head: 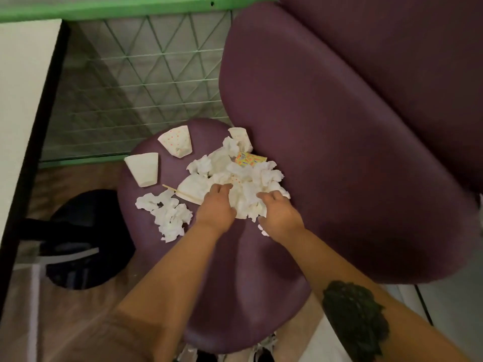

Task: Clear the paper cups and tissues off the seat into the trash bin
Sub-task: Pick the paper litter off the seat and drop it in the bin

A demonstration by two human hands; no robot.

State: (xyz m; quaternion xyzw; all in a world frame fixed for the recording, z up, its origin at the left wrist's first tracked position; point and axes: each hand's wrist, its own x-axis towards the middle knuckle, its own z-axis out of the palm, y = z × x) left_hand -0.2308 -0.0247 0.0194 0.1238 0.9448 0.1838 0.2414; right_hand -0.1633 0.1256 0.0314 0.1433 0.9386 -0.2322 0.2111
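A purple seat (230,283) carries a heap of crumpled white tissues (245,176) in its middle. My left hand (215,207) and my right hand (279,215) press on the near side of that heap from both flanks, fingers curled into the tissues. A plain white paper cup (143,168) lies on its side at the seat's left. A dotted cup (177,141) lies behind it. Another cup (241,137) sits at the heap's far edge. A smaller clump of tissues (168,215) lies left of my left hand. The dark round trash bin (86,239) stands on the floor to the left.
An orange and yellow wrapper (249,159) lies in the heap. A thin wooden stick (180,193) lies beside a flattened cup. The purple backrest (339,152) rises on the right. A green wire fence (136,87) stands behind, and a white table edge (23,100) at the left.
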